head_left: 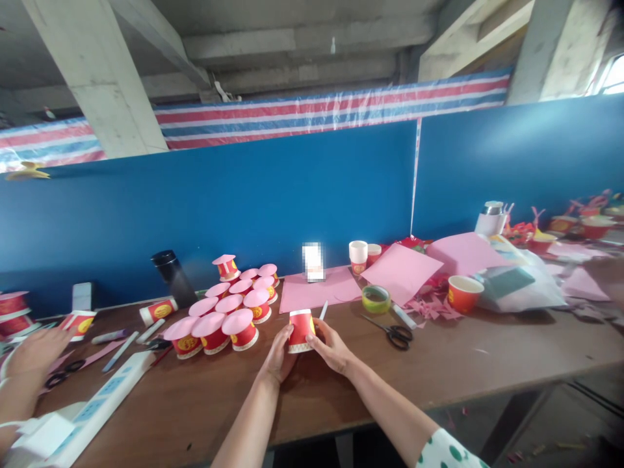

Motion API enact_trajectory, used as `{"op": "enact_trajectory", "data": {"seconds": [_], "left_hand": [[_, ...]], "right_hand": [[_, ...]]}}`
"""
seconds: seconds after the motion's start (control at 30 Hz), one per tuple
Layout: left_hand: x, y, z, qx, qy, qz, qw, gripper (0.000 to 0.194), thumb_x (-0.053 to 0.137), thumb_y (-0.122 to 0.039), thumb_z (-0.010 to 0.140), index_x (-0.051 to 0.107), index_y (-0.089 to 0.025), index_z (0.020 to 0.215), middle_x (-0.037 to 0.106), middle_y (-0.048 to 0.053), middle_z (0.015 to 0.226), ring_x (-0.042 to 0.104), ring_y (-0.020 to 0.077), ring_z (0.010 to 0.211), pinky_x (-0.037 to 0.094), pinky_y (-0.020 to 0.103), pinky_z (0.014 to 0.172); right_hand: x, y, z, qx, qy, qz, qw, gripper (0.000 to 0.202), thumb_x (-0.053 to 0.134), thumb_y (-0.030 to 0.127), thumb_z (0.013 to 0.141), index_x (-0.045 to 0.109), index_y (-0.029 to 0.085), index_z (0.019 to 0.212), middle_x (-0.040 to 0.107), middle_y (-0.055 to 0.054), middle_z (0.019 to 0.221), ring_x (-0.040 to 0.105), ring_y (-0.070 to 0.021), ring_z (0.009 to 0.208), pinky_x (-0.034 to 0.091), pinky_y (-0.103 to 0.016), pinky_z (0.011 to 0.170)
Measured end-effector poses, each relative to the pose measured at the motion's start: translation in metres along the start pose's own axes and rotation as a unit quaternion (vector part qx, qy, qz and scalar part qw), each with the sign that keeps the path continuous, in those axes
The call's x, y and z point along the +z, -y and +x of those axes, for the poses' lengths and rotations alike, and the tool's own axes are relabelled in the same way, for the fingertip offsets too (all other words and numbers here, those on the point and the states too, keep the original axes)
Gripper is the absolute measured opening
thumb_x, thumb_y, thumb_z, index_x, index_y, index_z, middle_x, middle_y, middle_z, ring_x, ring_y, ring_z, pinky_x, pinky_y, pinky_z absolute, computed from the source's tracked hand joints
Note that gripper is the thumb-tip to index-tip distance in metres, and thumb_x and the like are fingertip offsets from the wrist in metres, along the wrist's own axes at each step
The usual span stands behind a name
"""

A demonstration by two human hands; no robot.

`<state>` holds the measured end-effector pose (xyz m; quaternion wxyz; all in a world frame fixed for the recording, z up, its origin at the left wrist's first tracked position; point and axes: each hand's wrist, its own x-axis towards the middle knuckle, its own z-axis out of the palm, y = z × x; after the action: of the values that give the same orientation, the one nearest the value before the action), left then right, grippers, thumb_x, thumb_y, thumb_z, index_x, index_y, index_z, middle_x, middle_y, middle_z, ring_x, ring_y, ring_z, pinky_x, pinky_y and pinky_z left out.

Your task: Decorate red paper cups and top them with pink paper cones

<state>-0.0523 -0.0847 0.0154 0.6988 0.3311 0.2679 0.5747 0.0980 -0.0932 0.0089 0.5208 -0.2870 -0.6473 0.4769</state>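
Note:
My left hand [279,356] and my right hand [332,348] hold a red paper cup [301,330] between them, upside down, over the brown table. White strips show on the cup's upper edge and side, and its patterned rim faces down. Left of my hands stand several upturned red cups with round pink paper tops [237,321]. A white pen [324,310] lies just behind my right hand. Black scissors [397,335] and a roll of green tape [376,299] lie to the right. A pink sheet [319,289] is spread behind the cup.
Another person's hand [39,351] is at the far left, near a power strip [110,403]. A black bottle [173,278] leans by the blue partition [292,188]. Pink scraps [433,307], a red cup [465,294] and a plastic bag [524,283] are at right.

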Motion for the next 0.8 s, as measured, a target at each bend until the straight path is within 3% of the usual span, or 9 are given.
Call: {"op": "enact_trajectory", "data": {"seconds": [0.37, 0.5, 0.67, 0.8], "left_hand": [[-0.005, 0.003, 0.003, 0.001, -0.004, -0.01, 1.0, 0.018, 0.068, -0.027, 0.068, 0.065, -0.013, 0.078, 0.068, 0.005, 0.077, 0.062, 0.0185, 0.073, 0.045, 0.032, 0.075], [-0.003, 0.001, 0.002, -0.005, -0.004, -0.029, 1.0, 0.018, 0.067, -0.027, 0.07, 0.064, -0.012, 0.08, 0.068, 0.006, 0.077, 0.062, 0.0194, 0.074, 0.046, 0.032, 0.076], [0.001, -0.006, 0.0, -0.005, -0.032, -0.079, 0.996, 0.023, 0.065, -0.03, 0.071, 0.063, -0.013, 0.087, 0.067, 0.006, 0.079, 0.062, 0.0193, 0.076, 0.048, 0.034, 0.075], [-0.002, -0.008, 0.002, 0.001, -0.06, -0.107, 0.992, 0.023, 0.065, -0.032, 0.071, 0.061, -0.017, 0.089, 0.067, 0.004, 0.083, 0.063, 0.0191, 0.076, 0.049, 0.034, 0.07]], "right_hand": [[0.001, 0.002, 0.0, -0.012, -0.004, -0.006, 1.0, 0.049, 0.053, 0.044, 0.083, 0.044, 0.019, 0.124, 0.06, -0.008, 0.111, 0.055, -0.0227, 0.103, 0.046, -0.034, 0.086], [0.0, -0.001, -0.002, -0.014, -0.019, -0.037, 0.999, 0.049, 0.054, 0.045, 0.082, 0.045, 0.02, 0.124, 0.062, -0.007, 0.103, 0.058, -0.021, 0.092, 0.047, -0.033, 0.08], [0.002, -0.012, 0.001, 0.019, -0.11, -0.052, 0.992, 0.049, 0.054, 0.049, 0.08, 0.049, 0.018, 0.118, 0.061, -0.004, 0.085, 0.058, -0.0176, 0.077, 0.047, -0.03, 0.069], [-0.009, -0.006, 0.016, 0.021, -0.194, -0.03, 0.98, 0.045, 0.042, 0.053, 0.085, 0.05, 0.016, 0.109, 0.062, -0.005, 0.079, 0.059, -0.0151, 0.064, 0.048, -0.027, 0.058]]}}
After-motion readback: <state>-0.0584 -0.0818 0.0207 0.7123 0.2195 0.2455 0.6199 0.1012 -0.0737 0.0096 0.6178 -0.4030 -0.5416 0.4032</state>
